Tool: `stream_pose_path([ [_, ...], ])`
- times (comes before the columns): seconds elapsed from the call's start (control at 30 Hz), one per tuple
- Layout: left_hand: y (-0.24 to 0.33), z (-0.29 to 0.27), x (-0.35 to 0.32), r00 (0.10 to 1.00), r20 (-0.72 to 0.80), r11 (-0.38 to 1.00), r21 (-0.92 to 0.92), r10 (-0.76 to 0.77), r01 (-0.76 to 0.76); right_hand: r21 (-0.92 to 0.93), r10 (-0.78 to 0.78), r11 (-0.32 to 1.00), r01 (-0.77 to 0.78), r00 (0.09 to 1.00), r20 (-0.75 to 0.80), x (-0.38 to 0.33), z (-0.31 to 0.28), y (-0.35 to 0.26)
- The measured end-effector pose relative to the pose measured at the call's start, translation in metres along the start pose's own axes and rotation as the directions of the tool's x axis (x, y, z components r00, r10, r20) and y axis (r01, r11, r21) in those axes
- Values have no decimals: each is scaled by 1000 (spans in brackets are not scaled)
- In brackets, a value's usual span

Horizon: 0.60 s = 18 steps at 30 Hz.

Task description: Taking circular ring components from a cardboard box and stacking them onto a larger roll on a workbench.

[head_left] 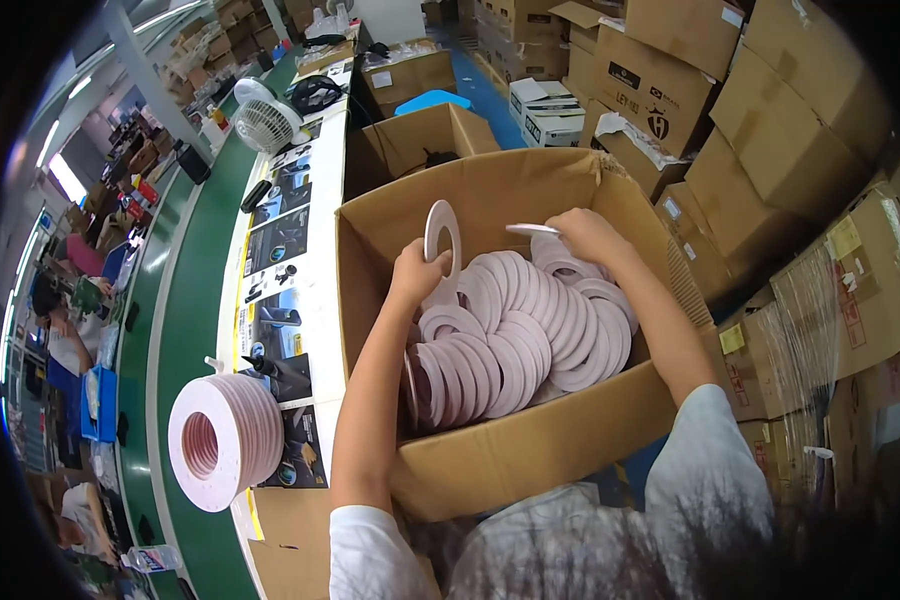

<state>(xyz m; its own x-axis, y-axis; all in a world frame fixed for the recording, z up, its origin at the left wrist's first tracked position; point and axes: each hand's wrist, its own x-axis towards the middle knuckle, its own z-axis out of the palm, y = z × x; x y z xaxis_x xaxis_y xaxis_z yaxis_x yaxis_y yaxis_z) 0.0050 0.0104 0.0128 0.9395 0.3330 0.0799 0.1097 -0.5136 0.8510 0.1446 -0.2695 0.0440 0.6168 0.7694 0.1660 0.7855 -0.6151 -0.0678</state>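
Over a large open cardboard box (530, 465), my left hand (420, 272) is closed on a flat pale pink ring (441, 222) held upright near the box's left side. My right hand (585, 238) grips another pale ring (535, 230), which is seen almost edge-on by the far right corner. Below both hands, many overlapping pink rings (535, 300) fill the box in leaning rows. To the left of the box, a neat stack of the same rings (225, 440) stands on the bench with its round holes lined up. The fingertips of my right hand are partly hidden.
Printed sheets (278, 240) cover the white bench edge, with a small black nozzle-like piece (275, 375) and a white fan (265, 120) on it. A green conveyor belt (205, 290) runs alongside. Cardboard cartons (660, 75) pile up at the right. Several people sit at the far left.
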Motion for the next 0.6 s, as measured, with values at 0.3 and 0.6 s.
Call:
stream_pose_path([
  [0.3,16,16,-6,887,441,848,-412,-136,334,290,-534,781,554,832,-152,0,1,-61],
  [0.6,30,21,-19,766,637,891,-295,-86,345,41,-555,774,632,708,-437,-7,-1,-89],
])
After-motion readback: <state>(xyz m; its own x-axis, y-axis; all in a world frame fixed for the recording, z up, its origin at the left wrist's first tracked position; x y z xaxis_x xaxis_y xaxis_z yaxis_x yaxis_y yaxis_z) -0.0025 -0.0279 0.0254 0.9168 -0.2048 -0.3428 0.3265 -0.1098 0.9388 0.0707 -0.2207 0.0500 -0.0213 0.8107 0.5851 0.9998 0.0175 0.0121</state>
